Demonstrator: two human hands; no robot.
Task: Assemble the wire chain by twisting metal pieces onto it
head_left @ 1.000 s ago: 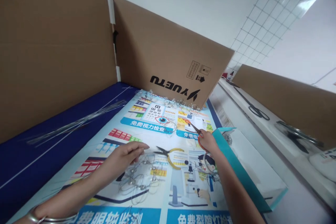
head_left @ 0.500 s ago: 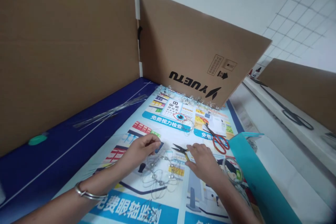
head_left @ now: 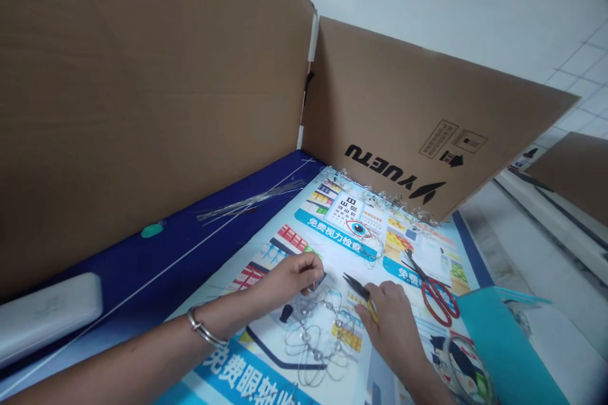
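The left forearm [head_left: 152,359] is slanting in low, and there the left hand [head_left: 295,276] is curling its fingers inward, the thumb bending in close beside the index finger! Opposite, the right forearm [head_left: 422,380] is angling inward, its hand showing the back uppermost; the right hand [head_left: 393,323] is gripping, thumb pointing leftward. Both hands are hovering near each other, apart.

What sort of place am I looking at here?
Probably a craft workbench, screened by cardboard panels: the right hand holds yellow-handled pliers, red-handled scissors lie to its right, and a tangle of looped wire lies near both hands.
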